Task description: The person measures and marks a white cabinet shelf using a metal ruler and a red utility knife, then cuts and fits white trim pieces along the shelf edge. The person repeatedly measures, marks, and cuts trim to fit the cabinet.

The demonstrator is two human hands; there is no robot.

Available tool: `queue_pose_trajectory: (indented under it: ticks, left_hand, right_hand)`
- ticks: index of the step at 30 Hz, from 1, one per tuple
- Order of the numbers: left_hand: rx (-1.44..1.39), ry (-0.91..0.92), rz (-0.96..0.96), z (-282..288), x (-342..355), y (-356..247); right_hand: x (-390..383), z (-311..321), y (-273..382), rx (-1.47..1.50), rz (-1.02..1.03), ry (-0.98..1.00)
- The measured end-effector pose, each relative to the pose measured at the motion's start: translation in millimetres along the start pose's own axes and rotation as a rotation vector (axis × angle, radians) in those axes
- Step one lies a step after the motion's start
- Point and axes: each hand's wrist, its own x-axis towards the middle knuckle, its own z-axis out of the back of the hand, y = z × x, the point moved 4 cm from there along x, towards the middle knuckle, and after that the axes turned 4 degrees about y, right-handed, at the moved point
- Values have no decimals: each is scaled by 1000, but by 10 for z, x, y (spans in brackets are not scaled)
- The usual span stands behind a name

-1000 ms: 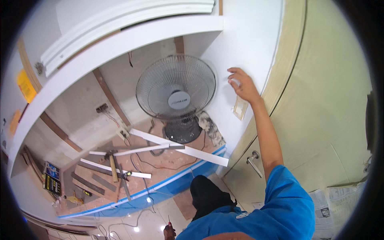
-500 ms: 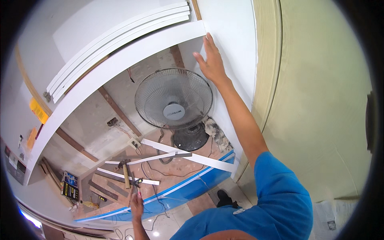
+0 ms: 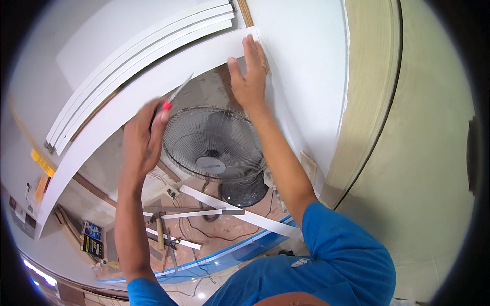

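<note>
Tool [image 3: 167,105] with a red handle and slim metal shaft is grasped in the left hand [image 3: 140,135], the fingers closed round it. It is blurred, but its tip can be seen pointing up and to the right, close to the lower edge of a curved white panel [image 3: 209,55]; whether the panel is touched by the tip cannot be told. The right hand [image 3: 250,84] is held open and unclenched, its fingers extended against or just in front of the panel's right end; contact cannot be made out for certain.

Above the panel, several long white strips [image 3: 143,51] are stacked side by side. Below the hands, a black fan [image 3: 210,145] is seen in the recess, partly covered by the right forearm and stood on a reddish counter [image 3: 219,227]. On the counter, a hammer [image 3: 160,232] and a loose white board [image 3: 265,219] are laid, the latter set slantwise in front of the fan's base. The counter's front is faced in blue [image 3: 245,251]. At the right, a pale door [image 3: 429,127] is bordered by a wooden frame [image 3: 365,102].
</note>
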Motion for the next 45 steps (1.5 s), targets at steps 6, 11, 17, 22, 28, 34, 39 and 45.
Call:
queue_pose_trajectory:
  ticks: [6,11,17,22,28,34,39,45]
  left_hand:
    - [332,-15,-211,-373,1094,-385]
    - [543,79,-209,-632,1653,-502]
    - [567,56,-294,-740,1722,-563]
    - [622,68,-277,-783,1784,-561]
    - [603,79,-257,-820,1797,-593]
    - [603,69,-229,-814,1795,-612]
    - [607,68,-235,-817,1792,-636]
    - [623,70,-225,-825,1784,-651]
  right_hand:
    - [-130,-66,39,585,-508,96]
    - [276,-191,-4,651,-608,78]
    - [487,-200,-128,798,-667,110]
    - [512,-268,-213,847,-643,114]
    - [512,-240,-226,888,-657,98]
    - [536,-219,-203,873,-669,127]
    - [537,-219,-214,883,-663,127]
    - [534,-203,-201,889,-677,148]
